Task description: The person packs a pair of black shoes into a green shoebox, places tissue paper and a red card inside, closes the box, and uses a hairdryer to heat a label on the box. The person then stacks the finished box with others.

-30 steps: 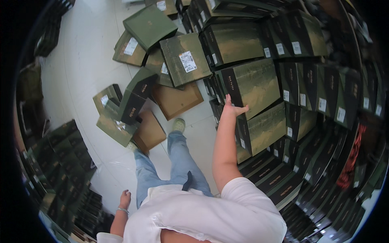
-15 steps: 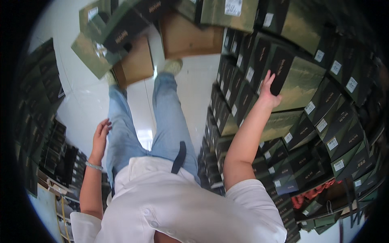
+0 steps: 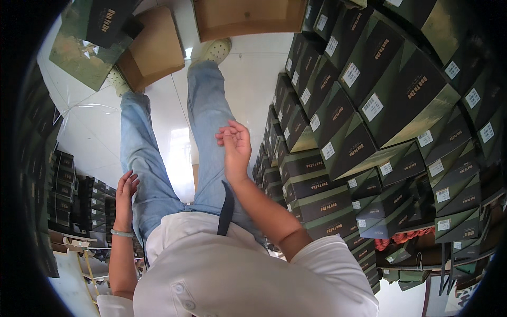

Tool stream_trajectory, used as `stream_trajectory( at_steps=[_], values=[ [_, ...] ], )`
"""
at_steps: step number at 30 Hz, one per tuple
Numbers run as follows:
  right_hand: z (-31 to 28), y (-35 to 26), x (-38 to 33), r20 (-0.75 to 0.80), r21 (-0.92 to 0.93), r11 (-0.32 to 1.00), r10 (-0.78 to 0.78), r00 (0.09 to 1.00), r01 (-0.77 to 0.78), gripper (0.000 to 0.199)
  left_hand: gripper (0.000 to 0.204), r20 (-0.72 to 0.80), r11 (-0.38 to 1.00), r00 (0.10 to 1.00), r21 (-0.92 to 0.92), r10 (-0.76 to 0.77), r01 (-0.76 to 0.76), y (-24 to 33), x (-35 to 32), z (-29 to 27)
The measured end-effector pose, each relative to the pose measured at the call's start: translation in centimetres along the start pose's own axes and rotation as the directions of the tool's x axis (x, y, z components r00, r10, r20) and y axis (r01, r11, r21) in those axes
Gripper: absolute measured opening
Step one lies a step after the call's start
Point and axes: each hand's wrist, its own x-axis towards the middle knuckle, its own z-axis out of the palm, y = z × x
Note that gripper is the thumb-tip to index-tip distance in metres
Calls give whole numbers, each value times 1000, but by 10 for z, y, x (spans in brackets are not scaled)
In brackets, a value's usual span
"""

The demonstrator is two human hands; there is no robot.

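My right hand hangs in front of my right thigh, its fingers loosely bent and apart with nothing in them. Beside my left thigh, my left hand is relaxed and empty, and its wrist wears a pale bangle. Nearest on my right rises a tall stack of dark green and black shoeboxes with white labels. One shoebox in that stack sits at a slight angle to its neighbours. Neither hand touches a box.
By my feet on the glossy tiled floor lie an open brown cardboard box, a second brown box and a green shoebox. More stacked boxes line the left side. Something red shows under boxes at right.
My right hand has left the shoebox stack and come back in front of my thigh. My left hand has dropped slightly closer to my body. The view has shifted toward the right-hand stack.
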Motion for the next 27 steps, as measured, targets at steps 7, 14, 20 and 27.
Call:
stream_trajectory(
  at_steps=[7,14,20,27],
  values=[
    [-13,2,6,-16,152,985,81,997,-78,27,43,108,995,989,-29,97,-94,32,-1,38],
    [-38,-34,21,-285,242,970,48,957,24,29,44,50,987,986,-1,159,-160,41,-13,7],
    [-161,-188,42,-376,-845,462,-871,318,267,36,40,-16,976,980,97,200,-197,28,-2,-23],
    [-147,-236,96,-382,-908,418,-792,477,-33,97,39,136,968,961,42,239,-247,54,-26,29]
  ],
)
